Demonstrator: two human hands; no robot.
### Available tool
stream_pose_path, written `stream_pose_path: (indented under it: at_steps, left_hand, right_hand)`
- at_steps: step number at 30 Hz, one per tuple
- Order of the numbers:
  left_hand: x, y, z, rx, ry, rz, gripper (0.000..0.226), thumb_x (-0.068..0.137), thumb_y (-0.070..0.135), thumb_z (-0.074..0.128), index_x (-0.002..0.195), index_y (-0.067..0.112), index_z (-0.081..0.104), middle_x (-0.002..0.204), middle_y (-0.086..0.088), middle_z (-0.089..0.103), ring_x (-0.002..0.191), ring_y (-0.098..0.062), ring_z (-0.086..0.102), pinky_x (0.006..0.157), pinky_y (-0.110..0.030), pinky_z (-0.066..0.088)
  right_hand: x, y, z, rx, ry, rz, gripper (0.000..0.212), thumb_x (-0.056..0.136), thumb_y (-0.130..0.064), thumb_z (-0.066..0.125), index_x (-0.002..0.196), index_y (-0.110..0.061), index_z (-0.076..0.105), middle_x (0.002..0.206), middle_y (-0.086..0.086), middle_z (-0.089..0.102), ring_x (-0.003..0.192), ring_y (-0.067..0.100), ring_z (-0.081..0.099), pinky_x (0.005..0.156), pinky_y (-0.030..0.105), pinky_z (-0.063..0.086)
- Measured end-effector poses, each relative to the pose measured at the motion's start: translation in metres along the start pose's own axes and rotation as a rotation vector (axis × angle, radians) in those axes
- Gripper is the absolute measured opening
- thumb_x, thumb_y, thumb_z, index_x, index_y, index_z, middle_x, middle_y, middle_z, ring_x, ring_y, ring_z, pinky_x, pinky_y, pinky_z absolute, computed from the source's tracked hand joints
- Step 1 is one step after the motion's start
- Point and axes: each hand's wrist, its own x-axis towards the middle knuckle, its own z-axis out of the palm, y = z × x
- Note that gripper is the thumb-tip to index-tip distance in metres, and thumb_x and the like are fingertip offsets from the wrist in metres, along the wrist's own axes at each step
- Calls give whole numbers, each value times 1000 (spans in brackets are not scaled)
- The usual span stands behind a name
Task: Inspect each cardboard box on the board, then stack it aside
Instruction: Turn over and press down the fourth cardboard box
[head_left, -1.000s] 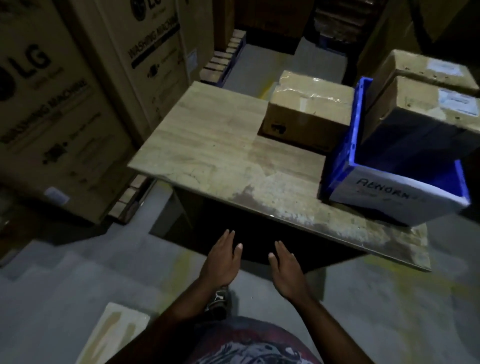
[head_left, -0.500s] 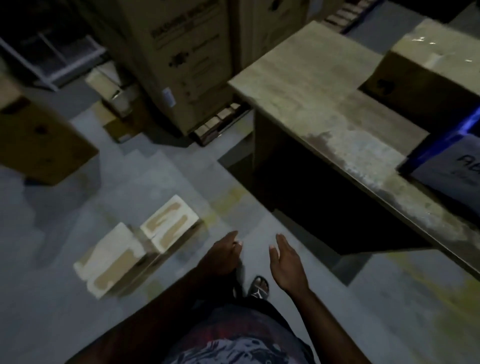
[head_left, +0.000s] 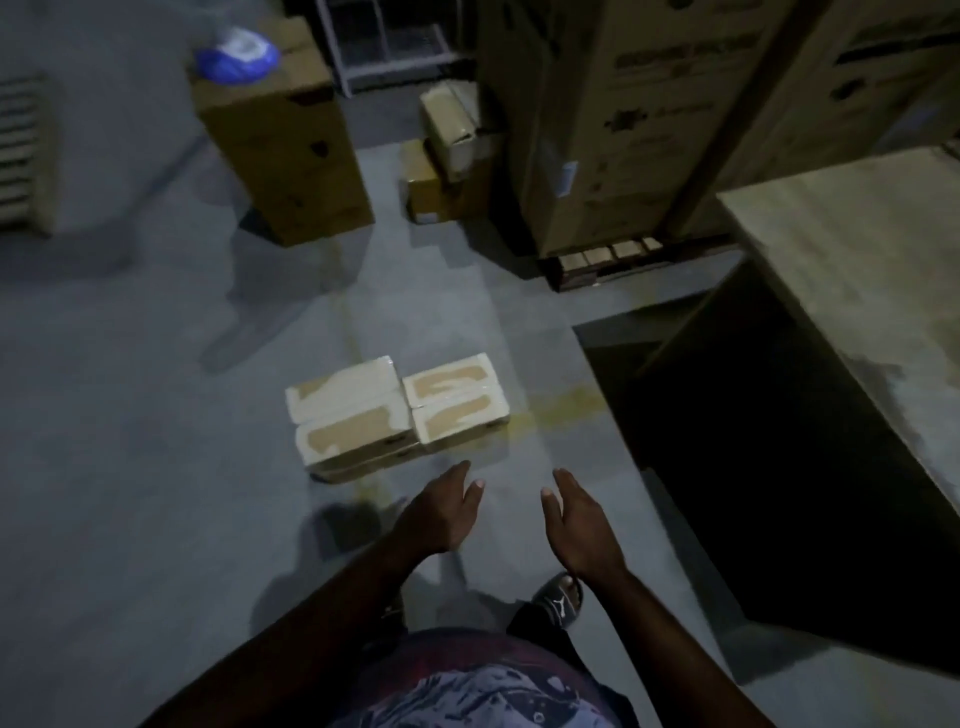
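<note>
Head view: two taped cardboard boxes (head_left: 344, 402) touching side by side on floor, frame centre; board (head_left: 857, 249) at right edge. My left hand (head_left: 441, 512) and right hand (head_left: 576, 525): fingers straight, apart, empty. One carton (head_left: 280, 150) upper left, blue bundle (head_left: 236, 57) atop.

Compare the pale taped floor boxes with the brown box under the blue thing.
The taped boxes lie low; the brown box stands tall. The taped boxes' tops are pale with tape; the brown box is plain brown. Only the brown box carries a blue thing. Both rest on the floor.
</note>
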Motion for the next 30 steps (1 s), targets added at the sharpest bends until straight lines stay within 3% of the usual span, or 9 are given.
stream_pose_path:
  at_steps: [5, 9, 13, 17, 19, 21, 24, 26, 30]
  left_hand:
    - [-22, -101, -82, -19, -17, -161, 60, 107, 42, 32, 156, 9, 25, 161, -12, 29, 147, -27, 30, 115, -28, 24]
    - [-37, -166, -129, -80, 52, -257, 59, 106, 47, 30, 152, 9, 34, 153, -18, 42, 138, -32, 43, 113, -35, 34]
    - [-38, -198, -151, -158, 27, -305, 63, 105, 50, 30, 154, 9, 30, 152, -18, 43, 135, -34, 45, 110, -37, 37]
    - [-21, -219, -164, -205, 0, -334, 61, 105, 47, 31, 144, 0, 37, 140, -27, 49, 125, -42, 49, 105, -47, 41]
    - [-9, -224, -174, -188, -7, -343, 57, 107, 40, 33, 143, -4, 38, 143, -29, 46, 129, -42, 46, 106, -45, 39]
    - [5, -226, -184, -211, -40, -382, 51, 108, 34, 34, 134, -8, 46, 136, -30, 51, 125, -41, 51, 102, -42, 41]
    - [34, -236, -198, -266, 15, -444, 35, 108, 30, 35, 103, 0, 52, 110, -30, 60, 104, -41, 61, 88, -43, 45]
    - [52, -240, -205, -245, 53, -424, 42, 106, 33, 34, 113, -1, 58, 116, -26, 63, 108, -39, 61, 90, -38, 44]
    - [101, -268, -214, -230, -24, -485, 46, 107, 36, 35, 133, 3, 54, 129, -20, 60, 117, -34, 58, 90, -33, 43]
  right_hand:
    - [9, -86, 74, -74, -159, -17, 57, 107, -40, 36, 154, -6, 36, 160, 10, 37, 147, 24, 35, 119, 31, 25]
    - [11, -139, 125, -178, -368, -59, 59, 107, -43, 38, 155, -10, 33, 159, 8, 38, 143, 25, 40, 115, 31, 31]
    - [22, -172, 150, -253, -482, -68, 62, 105, -47, 40, 156, -12, 32, 158, 9, 40, 141, 24, 43, 113, 31, 34]
    - [54, -194, 161, -264, -498, -89, 53, 107, -40, 41, 150, -8, 42, 143, 12, 56, 128, 27, 56, 95, 24, 39]
    - [77, -202, 167, -259, -520, -55, 56, 107, -43, 39, 153, -11, 37, 147, 13, 53, 132, 28, 52, 103, 27, 38]
    - [100, -204, 174, -251, -545, -18, 57, 107, -44, 37, 154, -12, 38, 154, 11, 45, 139, 28, 45, 110, 29, 33]
    - [137, -209, 181, -282, -563, -10, 54, 108, -41, 37, 151, -8, 42, 154, 12, 45, 141, 28, 42, 109, 27, 30]
    - [162, -211, 184, -318, -587, -15, 53, 108, -39, 38, 148, -6, 45, 152, 16, 47, 140, 30, 44, 107, 27, 31]
    - [211, -206, 194, -382, -635, 52, 54, 108, -40, 37, 147, -6, 47, 150, 16, 50, 138, 31, 46, 107, 28, 33]
